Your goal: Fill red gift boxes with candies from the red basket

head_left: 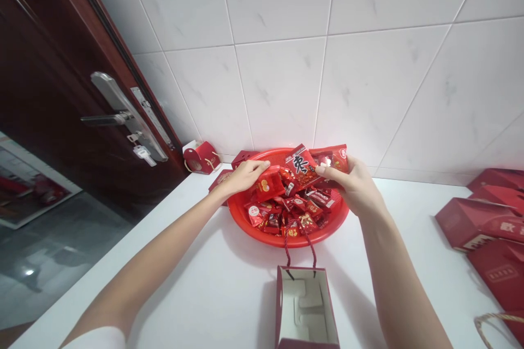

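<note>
A round red plastic basket [245,227] full of red-wrapped candies [292,207] stands against the wall. Over its left side, my left hand [248,174] is closed on a red candy packet [269,184] with a yellow print. My right hand [352,185] grips red snack packets at the basket's right rim, among them one snack packet [302,163] with a large black character. In front of the basket is a dark red gift box [308,311], open at the top, its inside white and bare. Its twisted cord handles [287,253] lean toward the basket's front rim.
Several red gift boxes [487,223] are crowded along the right side of the white table [196,289]. A small red box [201,157] with cord handles stands at the back left. Beyond the left edge is a door [45,54] with keys [143,154] in its lock.
</note>
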`<state>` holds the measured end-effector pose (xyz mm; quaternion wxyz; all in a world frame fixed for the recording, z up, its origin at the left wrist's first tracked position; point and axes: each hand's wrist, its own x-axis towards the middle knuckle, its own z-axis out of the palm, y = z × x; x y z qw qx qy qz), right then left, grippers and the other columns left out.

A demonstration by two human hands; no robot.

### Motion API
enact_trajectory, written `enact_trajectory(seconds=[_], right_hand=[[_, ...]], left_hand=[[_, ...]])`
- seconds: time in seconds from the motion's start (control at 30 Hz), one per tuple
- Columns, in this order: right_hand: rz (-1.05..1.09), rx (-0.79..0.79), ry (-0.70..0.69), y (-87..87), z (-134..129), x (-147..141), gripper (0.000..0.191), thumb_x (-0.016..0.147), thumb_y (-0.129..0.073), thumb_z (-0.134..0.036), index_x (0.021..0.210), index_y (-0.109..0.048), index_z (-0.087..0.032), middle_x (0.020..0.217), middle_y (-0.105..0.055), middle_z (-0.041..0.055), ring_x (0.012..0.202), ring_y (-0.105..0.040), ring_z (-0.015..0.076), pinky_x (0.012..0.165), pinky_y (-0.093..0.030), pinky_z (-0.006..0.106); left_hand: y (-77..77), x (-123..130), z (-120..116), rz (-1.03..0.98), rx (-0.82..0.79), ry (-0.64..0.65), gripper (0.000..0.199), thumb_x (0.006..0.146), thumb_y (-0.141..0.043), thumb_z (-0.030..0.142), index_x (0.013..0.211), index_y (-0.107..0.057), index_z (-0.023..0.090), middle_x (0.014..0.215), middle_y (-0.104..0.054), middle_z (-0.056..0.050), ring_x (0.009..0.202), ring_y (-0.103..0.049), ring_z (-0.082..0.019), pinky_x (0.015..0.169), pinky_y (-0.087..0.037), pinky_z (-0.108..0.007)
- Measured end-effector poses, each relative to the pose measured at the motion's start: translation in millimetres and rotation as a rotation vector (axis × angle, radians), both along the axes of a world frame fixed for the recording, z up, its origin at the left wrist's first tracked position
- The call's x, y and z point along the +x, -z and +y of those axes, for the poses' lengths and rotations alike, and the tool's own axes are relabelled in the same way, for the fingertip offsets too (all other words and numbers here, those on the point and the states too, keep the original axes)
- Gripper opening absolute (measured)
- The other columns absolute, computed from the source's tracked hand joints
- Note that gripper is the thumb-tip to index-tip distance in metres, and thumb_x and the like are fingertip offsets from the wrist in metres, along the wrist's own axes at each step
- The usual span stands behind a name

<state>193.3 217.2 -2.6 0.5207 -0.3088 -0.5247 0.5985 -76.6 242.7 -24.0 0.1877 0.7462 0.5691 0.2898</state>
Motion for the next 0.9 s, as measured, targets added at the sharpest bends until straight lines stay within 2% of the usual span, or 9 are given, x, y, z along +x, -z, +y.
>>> enact_trajectory(seconds=[0.1, 0.17, 0.27, 0.43, 0.5, 0.57, 0.67, 0.77, 0.9], right_hand=[[-0.003, 0.000, 0.004, 0.5, 0.9, 0.7, 0.039, 0.067, -0.088, -0.034, 0.097, -0.069, -0.018, 0.096, -0.077, 0.0089, 0.084, -0.074, 0.0272, 0.081, -0.061, 0.045], [-0.012, 0.004, 0.005, 0.7, 1.7, 1.0, 0.037, 0.068, -0.087, -0.035, 0.097, -0.070, -0.019, 0.095, -0.077, 0.0090, 0.085, -0.074, 0.0276, 0.081, -0.061, 0.046], [-0.016, 0.007, -0.004, 0.7, 2.4, 1.0, 0.036, 0.069, -0.086, -0.036, 0.097, -0.070, -0.019, 0.094, -0.077, 0.0090, 0.086, -0.074, 0.0282, 0.082, -0.061, 0.047], [0.003, 0.002, -0.001, 1.4, 3.2, 1.2, 0.039, 0.066, -0.088, -0.035, 0.096, -0.070, -0.018, 0.094, -0.076, 0.0089, 0.085, -0.074, 0.0275, 0.080, -0.062, 0.046], [0.002, 0.004, -0.002, 2.1, 3.7, 1.3, 0.040, 0.066, -0.088, -0.036, 0.097, -0.070, -0.018, 0.094, -0.076, 0.0087, 0.083, -0.074, 0.0269, 0.078, -0.062, 0.045], [-0.003, 0.013, -0.005, 2.5, 3.9, 0.8, 0.040, 0.067, -0.087, -0.037, 0.098, -0.070, -0.018, 0.096, -0.076, 0.0090, 0.083, -0.074, 0.0264, 0.077, -0.062, 0.044], [-0.007, 0.019, -0.012, 2.5, 3.1, -1.0, 0.040, 0.068, -0.086, -0.037, 0.100, -0.070, -0.018, 0.100, -0.076, 0.0100, 0.086, -0.074, 0.0265, 0.079, -0.061, 0.044], [0.004, 0.010, -0.026, 1.8, 1.4, -2.4, 0.042, 0.068, -0.087, -0.037, 0.102, -0.070, -0.018, 0.102, -0.076, 0.0103, 0.087, -0.074, 0.0271, 0.082, -0.061, 0.045], [0.015, 0.011, -0.078, 0.4, 0.5, -1.9, 0.044, 0.069, -0.087, -0.038, 0.104, -0.070, -0.018, 0.103, -0.076, 0.0108, 0.089, -0.074, 0.0271, 0.083, -0.061, 0.045]], left_hand=[[0.8, 1.6, 0.9, -0.042, -0.004, -0.019, 0.057, 0.094, -0.041, 0.066, 0.061, -0.052, 0.021, 0.063, -0.058, 0.000, 0.062, -0.053, -0.019, 0.064, -0.036, -0.030], [-0.5, 2.2, -0.8, -0.066, 0.002, 0.011, 0.051, 0.093, -0.048, 0.065, 0.077, -0.068, 0.020, 0.083, -0.072, -0.003, 0.078, -0.062, -0.023, 0.074, -0.042, -0.031], [-2.5, 1.0, -3.7, -0.033, 0.044, 0.054, 0.044, 0.094, -0.053, 0.058, 0.101, -0.075, 0.021, 0.109, -0.076, -0.007, 0.101, -0.066, -0.026, 0.090, -0.044, -0.034], [-3.9, 0.3, -7.6, 0.156, -0.092, 0.285, 0.027, 0.088, -0.066, 0.045, 0.091, -0.080, 0.022, 0.112, -0.076, -0.009, 0.104, -0.067, -0.026, 0.096, -0.046, -0.039], [-7.9, 5.6, -11.4, 0.010, -0.103, 0.270, 0.029, 0.088, -0.067, 0.046, 0.098, -0.079, 0.021, 0.115, -0.075, -0.009, 0.108, -0.067, -0.026, 0.099, -0.047, -0.041], [-15.6, 15.2, -17.2, -0.281, -0.105, 0.239, 0.040, 0.091, -0.061, 0.053, 0.108, -0.076, 0.020, 0.115, -0.075, -0.010, 0.108, -0.068, -0.025, 0.099, -0.049, -0.042], [-30.5, 34.1, -27.4, -0.609, -0.156, 0.299, 0.050, 0.090, -0.062, 0.059, 0.115, -0.073, 0.017, 0.112, -0.076, -0.012, 0.103, -0.070, -0.025, 0.096, -0.053, -0.043], [-39.9, 51.0, -35.4, -0.664, -0.169, 0.296, 0.050, 0.081, -0.078, 0.048, 0.119, -0.071, 0.017, 0.111, -0.077, -0.011, 0.101, -0.071, -0.025, 0.093, -0.055, -0.041], [-40.7, 61.2, -39.4, -0.741, -0.149, 0.258, 0.050, 0.075, -0.084, 0.040, 0.118, -0.071, 0.017, 0.107, -0.077, -0.009, 0.096, -0.072, -0.024, 0.089, -0.057, -0.039]])
